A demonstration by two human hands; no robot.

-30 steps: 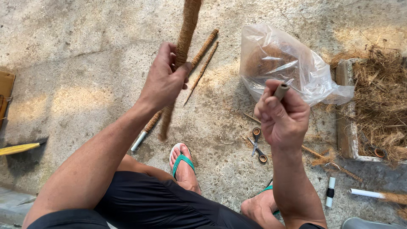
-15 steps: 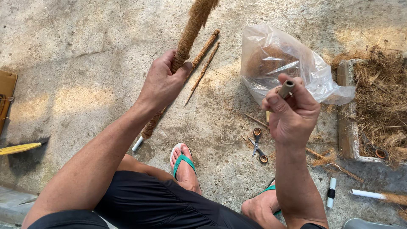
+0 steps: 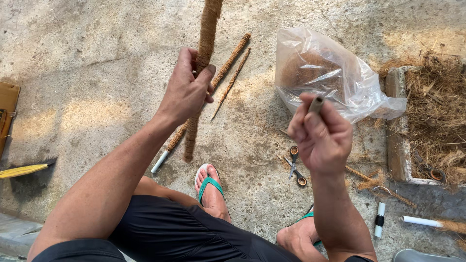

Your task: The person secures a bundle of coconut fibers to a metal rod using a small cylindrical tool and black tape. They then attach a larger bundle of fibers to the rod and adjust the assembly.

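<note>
Coir pole [image 3: 206, 34] in L hand [image 3: 184, 92] | R hand [image 3: 320, 136] pinches tube [image 3: 316, 104] (spool?) | clear bag [image 3: 330, 77] behind

plastic bag [image 3: 335, 77]: lay on concrete, upper right; clear, crumpled, held brown coir fibre
labels/signs/screens: none

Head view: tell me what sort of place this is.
Probably an outdoor yard used as a craft spot. The ground is a bare concrete floor in sunlight, a heap of dry fibre lies at the right edge, and the left hand holds a fibre-wrapped pole.
</note>
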